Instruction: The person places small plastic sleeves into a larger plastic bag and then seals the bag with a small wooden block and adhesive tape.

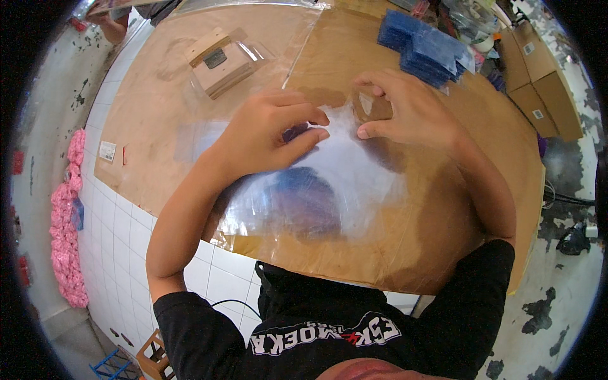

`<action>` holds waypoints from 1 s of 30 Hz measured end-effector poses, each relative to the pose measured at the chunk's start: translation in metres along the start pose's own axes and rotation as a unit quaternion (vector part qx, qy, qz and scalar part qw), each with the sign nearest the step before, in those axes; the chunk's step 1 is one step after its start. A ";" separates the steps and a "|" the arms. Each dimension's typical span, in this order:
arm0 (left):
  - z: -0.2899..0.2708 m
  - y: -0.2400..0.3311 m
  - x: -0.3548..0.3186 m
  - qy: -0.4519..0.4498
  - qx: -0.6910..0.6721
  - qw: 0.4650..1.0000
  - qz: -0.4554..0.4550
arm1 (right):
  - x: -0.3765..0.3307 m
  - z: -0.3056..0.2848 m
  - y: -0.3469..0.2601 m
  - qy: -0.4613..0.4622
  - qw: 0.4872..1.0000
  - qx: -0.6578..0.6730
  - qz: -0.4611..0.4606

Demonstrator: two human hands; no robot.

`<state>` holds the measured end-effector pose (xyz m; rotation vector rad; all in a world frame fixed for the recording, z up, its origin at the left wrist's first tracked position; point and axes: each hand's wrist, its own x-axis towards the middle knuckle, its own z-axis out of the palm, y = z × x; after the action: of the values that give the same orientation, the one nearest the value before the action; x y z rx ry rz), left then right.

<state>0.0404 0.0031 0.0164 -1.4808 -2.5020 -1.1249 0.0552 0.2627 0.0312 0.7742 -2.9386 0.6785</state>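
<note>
A stack of clear, shiny plastic sheets (373, 190) lies flat on the brown-covered table, close to my body. Over its far left part is my left hand (272, 130), fingers curved and the thumb a little apart from the fingertips. Nothing shows clearly between them. My right hand (411, 111) hovers by the far right edge of the sheets, with a wide gap between thumb and forefinger. No object is plainly visible in that gap. Whether either hand touches the top sheet I cannot tell.
A wooden block jig (221, 73) with clear plastic about it sits at the far left of the table. Flat blue packets (424, 50) are piled at the far right, near cardboard boxes (538, 82). Pink bundles (66, 234) lie along the left wall.
</note>
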 end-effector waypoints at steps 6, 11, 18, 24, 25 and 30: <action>0.007 -0.001 0.002 -0.025 0.032 0.995 0.086 | 0.002 -0.010 -0.011 -0.055 0.996 -0.029 0.058; 0.008 -0.001 0.003 -0.029 0.040 0.995 0.084 | 0.002 -0.007 -0.003 -0.066 0.995 0.011 0.073; 0.010 0.006 0.002 0.025 -0.011 0.999 -0.020 | 0.005 -0.009 -0.011 -0.119 0.975 0.165 0.094; 0.005 0.008 0.002 0.025 -0.140 0.986 -0.083 | 0.000 -0.007 -0.027 -0.079 0.956 0.275 0.058; 0.006 0.008 0.002 0.038 -0.190 0.976 -0.099 | -0.001 -0.005 -0.030 -0.075 0.950 0.297 0.058; 0.014 0.012 0.003 0.069 -0.381 0.904 -0.183 | -0.001 -0.008 -0.038 -0.049 0.926 0.369 0.068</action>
<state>0.0527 0.0175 0.0144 -0.9335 -2.4021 -2.3755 0.0740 0.2369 0.0539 0.6293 -2.8026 1.8606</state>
